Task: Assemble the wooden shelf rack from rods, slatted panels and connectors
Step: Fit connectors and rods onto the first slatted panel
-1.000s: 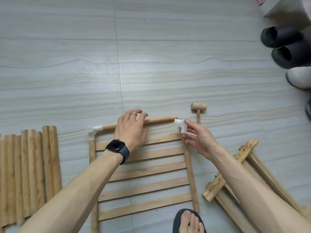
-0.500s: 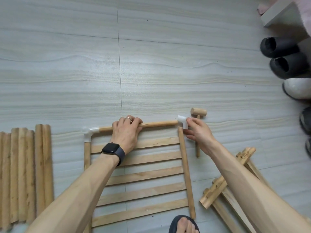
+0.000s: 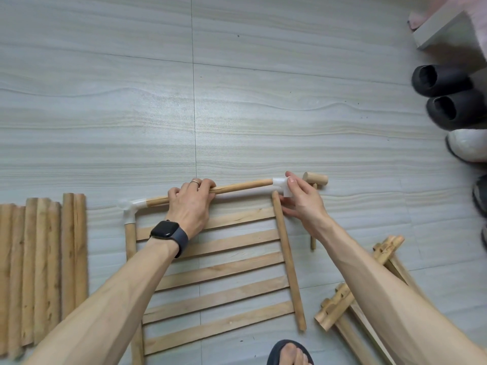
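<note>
Over floor point(image 3: 263, 101), top rod point(image 3: 242, 186) runs left-right; right hand point(image 3: 303, 204) pinches connector point(image 3: 279, 183).

A home interior is being shown. The work is being done directly on a floor point(image 3: 263, 114) of pale, wood-grain tiles. House footwear is being kept along the right edge: two black slippers point(image 3: 442, 80) and a white shoe point(image 3: 469, 148), just below the corner of a white piece of furniture point(image 3: 442, 27). A dark sandal point(image 3: 276, 350) is being worn on a bare foot at the bottom edge. Flat-pack parts, loose wooden rods point(image 3: 42, 259) and a slatted panel point(image 3: 218, 272), are being laid out on the tiles.
</note>
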A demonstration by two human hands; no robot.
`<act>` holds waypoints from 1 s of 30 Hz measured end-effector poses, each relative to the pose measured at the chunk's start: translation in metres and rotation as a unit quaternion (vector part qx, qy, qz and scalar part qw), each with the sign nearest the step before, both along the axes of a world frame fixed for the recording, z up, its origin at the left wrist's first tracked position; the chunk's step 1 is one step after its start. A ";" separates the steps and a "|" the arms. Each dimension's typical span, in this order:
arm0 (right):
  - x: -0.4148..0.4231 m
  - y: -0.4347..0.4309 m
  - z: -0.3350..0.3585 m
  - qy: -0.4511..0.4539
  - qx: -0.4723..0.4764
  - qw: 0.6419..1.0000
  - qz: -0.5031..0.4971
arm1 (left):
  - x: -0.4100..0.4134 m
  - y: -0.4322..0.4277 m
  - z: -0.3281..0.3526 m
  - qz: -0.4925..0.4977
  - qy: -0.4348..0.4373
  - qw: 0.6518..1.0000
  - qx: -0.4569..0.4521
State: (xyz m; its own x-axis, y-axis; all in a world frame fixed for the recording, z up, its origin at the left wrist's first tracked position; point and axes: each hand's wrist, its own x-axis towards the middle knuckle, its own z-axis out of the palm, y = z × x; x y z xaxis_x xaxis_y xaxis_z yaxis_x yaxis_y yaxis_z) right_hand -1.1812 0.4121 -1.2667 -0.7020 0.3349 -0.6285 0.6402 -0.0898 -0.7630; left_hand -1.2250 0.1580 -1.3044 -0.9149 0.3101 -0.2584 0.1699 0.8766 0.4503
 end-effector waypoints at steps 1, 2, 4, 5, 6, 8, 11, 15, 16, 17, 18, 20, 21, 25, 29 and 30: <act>-0.002 -0.001 0.001 0.002 0.005 1.000 0.004 | 0.000 -0.001 0.001 0.000 -0.002 1.000 -0.001; -0.003 -0.002 0.002 0.005 0.011 1.000 0.014 | 0.000 -0.001 0.001 0.002 -0.002 1.000 -0.001; -0.007 0.002 0.004 0.004 0.044 0.997 0.059 | 0.000 -0.003 0.002 0.008 -0.002 1.000 0.000; -0.010 0.005 0.005 0.006 0.064 0.994 0.086 | 0.000 -0.004 0.002 0.010 -0.002 1.000 0.001; -0.013 0.008 0.005 0.010 0.076 0.992 0.105 | 0.000 -0.004 0.003 0.011 0.000 1.000 0.003; -0.021 0.015 0.007 0.009 0.071 0.990 0.120 | -0.001 -0.005 0.004 0.016 0.001 1.000 0.009; -0.027 0.015 0.007 -0.005 0.057 0.986 0.159 | -0.001 -0.005 0.005 0.019 0.000 1.000 0.009; -0.032 0.000 0.007 -0.006 0.059 0.982 0.179 | -0.002 -0.006 0.003 0.033 0.015 0.999 0.012; -0.035 -0.005 0.008 -0.007 0.056 0.983 0.177 | -0.002 -0.007 0.002 0.038 0.018 0.999 0.012; -0.037 -0.009 0.009 -0.009 0.048 0.984 0.174 | -0.003 -0.010 0.002 0.042 0.016 0.999 0.011; -0.037 -0.013 0.011 -0.011 0.039 0.984 0.171 | -0.003 -0.013 0.002 0.046 0.011 0.999 0.008; -0.035 -0.023 0.015 -0.003 0.029 0.986 0.166 | -0.006 -0.015 0.008 0.048 -0.001 0.999 0.003; -0.033 -0.028 0.015 0.008 0.025 0.986 0.163 | -0.008 -0.010 0.014 0.038 -0.009 0.999 0.002; -0.028 -0.047 0.023 0.074 -0.026 0.990 0.114 | -0.027 0.039 0.046 -0.074 -0.003 0.997 0.025; -0.019 -0.043 0.035 0.060 -0.148 0.987 0.026 | -0.043 0.061 0.061 -0.075 -0.039 0.990 0.114; -0.016 -0.038 0.036 0.041 -0.168 0.985 0.023 | -0.045 0.059 0.060 -0.080 -0.045 0.988 0.127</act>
